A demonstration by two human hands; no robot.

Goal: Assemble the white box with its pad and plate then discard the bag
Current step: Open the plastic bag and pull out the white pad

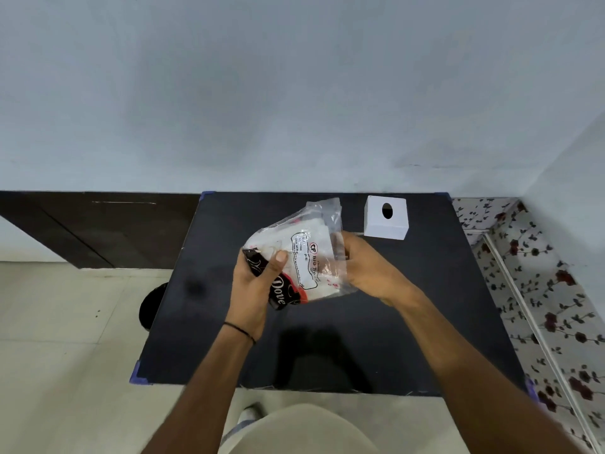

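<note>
Both hands hold the bag above the tabletop, the box waiting behind.

Nearest, above the middle of the black rectangular tabletop (409, 322), the left hand (253, 290) pinches the near end of the clear, printed plastic bag (302, 253) shut, while the right hand (366, 267) grips its other side. White contents show through the film; pad or plate, I cannot tell. Beyond the bag, near the tabletop's far right corner, sits the small white cardboard box (386, 217) with an oval hole. A hard tug on the slippery film could spill the contents onto the floor.
</note>
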